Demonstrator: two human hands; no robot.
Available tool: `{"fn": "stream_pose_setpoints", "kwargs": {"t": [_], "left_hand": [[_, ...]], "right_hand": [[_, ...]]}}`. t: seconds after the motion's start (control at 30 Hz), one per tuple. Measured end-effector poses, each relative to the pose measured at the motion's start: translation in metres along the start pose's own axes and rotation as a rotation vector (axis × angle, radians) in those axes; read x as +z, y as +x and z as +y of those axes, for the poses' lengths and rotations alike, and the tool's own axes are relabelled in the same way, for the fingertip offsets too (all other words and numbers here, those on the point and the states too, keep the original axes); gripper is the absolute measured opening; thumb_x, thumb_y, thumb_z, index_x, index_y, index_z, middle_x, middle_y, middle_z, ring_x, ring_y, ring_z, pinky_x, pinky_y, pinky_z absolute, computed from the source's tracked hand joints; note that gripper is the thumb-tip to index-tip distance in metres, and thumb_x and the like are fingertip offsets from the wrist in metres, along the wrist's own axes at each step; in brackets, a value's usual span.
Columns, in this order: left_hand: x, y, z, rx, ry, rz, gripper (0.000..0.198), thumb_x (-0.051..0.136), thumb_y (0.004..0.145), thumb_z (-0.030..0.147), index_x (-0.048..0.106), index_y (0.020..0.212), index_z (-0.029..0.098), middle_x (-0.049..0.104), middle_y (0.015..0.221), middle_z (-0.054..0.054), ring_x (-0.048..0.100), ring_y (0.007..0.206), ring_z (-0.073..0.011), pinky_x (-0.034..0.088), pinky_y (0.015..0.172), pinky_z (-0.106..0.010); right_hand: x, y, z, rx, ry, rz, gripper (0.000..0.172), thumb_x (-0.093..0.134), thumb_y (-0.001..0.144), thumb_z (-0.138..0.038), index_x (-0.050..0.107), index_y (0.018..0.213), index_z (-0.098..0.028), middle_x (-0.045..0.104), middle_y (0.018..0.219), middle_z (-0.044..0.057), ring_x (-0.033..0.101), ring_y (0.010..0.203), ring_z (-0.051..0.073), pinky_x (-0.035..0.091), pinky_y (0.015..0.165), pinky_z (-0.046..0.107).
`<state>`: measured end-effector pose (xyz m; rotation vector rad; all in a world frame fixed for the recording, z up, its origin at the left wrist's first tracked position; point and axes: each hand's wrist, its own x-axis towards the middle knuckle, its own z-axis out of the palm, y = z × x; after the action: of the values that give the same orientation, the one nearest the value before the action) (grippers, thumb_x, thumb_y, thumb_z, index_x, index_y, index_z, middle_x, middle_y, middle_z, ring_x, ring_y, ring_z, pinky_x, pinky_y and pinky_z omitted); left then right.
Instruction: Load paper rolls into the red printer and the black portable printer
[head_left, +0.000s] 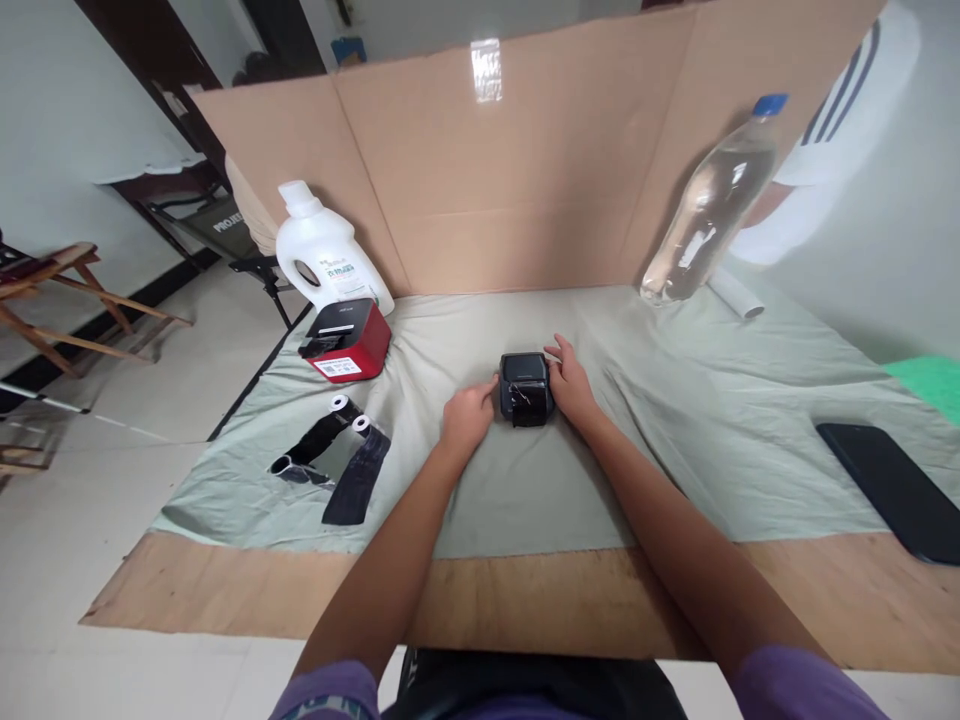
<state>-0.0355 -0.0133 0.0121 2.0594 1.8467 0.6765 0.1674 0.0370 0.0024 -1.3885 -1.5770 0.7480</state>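
A small black portable printer (526, 372) stands upright on the cloth in front of me, with a shiny black strip hanging over its front. My left hand (469, 414) is at its left side, fingers mostly curled, one fingertip against the casing. On the other side, my right hand (570, 382) rests along the printer's right edge with its fingers stretched and apart. What the undersides of both hands touch is hidden. To the left lie paper rolls with black strips (355, 485) partly unrolled. Behind them sits a red and black printer (367, 345).
A white detergent jug (330, 250) stands at the back left, before a cardboard screen (517, 180). A large water bottle (712, 205) and a white tube (736, 292) are at the back right, near another person's sleeve (844, 125). A black phone (892, 485) lies at right.
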Motion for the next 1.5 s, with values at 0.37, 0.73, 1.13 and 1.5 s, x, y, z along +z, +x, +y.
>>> {"fn": "stream_pose_setpoints", "kwargs": {"t": [0.37, 0.73, 1.13, 1.5], "left_hand": [[0.013, 0.003, -0.007, 0.025, -0.577, 0.053, 0.057, 0.048, 0.087, 0.005, 0.061, 0.142, 0.016, 0.066, 0.138, -0.003, 0.061, 0.132, -0.0171, 0.042, 0.119, -0.032], [0.013, 0.003, -0.013, 0.089, -0.425, -0.015, 0.062, 0.042, 0.087, 0.002, 0.06, 0.143, 0.022, 0.062, 0.142, 0.002, 0.058, 0.135, -0.0165, 0.041, 0.12, -0.034], [0.001, -0.005, 0.007, -0.014, -0.044, -0.062, 0.06, 0.045, 0.094, 0.013, 0.05, 0.152, 0.024, 0.07, 0.134, -0.008, 0.067, 0.123, -0.0264, 0.048, 0.11, -0.039], [-0.001, -0.002, 0.009, -0.025, -0.036, -0.111, 0.06, 0.044, 0.094, 0.015, 0.049, 0.153, 0.021, 0.072, 0.129, -0.011, 0.07, 0.117, -0.0284, 0.05, 0.108, -0.04]], "right_hand": [[0.005, 0.008, 0.021, -0.076, 0.035, 0.08, 0.055, 0.044, 0.089, -0.024, 0.046, 0.143, -0.017, 0.057, 0.146, 0.019, 0.069, 0.109, 0.029, 0.046, 0.109, 0.054], [0.006, 0.008, 0.019, -0.147, -0.014, 0.111, 0.049, 0.043, 0.082, -0.019, 0.053, 0.129, -0.017, 0.064, 0.133, 0.016, 0.061, 0.121, 0.031, 0.045, 0.11, 0.054], [0.004, 0.008, 0.021, -0.11, 0.018, 0.076, 0.047, 0.043, 0.081, -0.02, 0.056, 0.127, -0.02, 0.069, 0.124, 0.013, 0.068, 0.106, 0.028, 0.049, 0.106, 0.053], [0.005, 0.007, 0.023, -0.097, 0.052, 0.062, 0.042, 0.043, 0.084, -0.021, 0.059, 0.123, -0.023, 0.07, 0.126, 0.011, 0.068, 0.115, 0.025, 0.051, 0.104, 0.048]]}}
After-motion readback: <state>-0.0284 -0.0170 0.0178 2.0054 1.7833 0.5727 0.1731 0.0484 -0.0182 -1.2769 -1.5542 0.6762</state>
